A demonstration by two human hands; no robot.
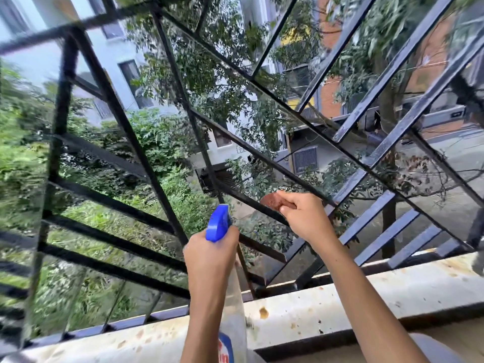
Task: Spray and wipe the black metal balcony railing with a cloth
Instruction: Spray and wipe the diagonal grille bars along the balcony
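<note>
**Railing**: black metal grid, straight ahead above the ledge. It fills most of my view, and from my tilted head its bars cross on diagonals.

**Cloth**: reddish-brown and bunched, pinched between the thumb and curled fingers of my right hand. It is set against a bar low in the middle of the grid. It looks to be touching, though blur leaves me unsure whether it is on this bar or the one behind.

**Bottle**: blue spray head, clear body. My left hand grips it round the neck, fingers wrapped. Its long axis is near upright, base down toward me. The nozzle points away at the railing, just left of the cloth.

**Step in hand:** wiping, I judge.

**To do it well:**
- Run the cloth along the bar's length, which slopes from upper left down to lower right.
- Fold the cloth round the bar so the underside and edges are caught.
- Keep the nozzle aimed off my right hand.
- Mist the next stretch before the cloth reaches it.
</note>
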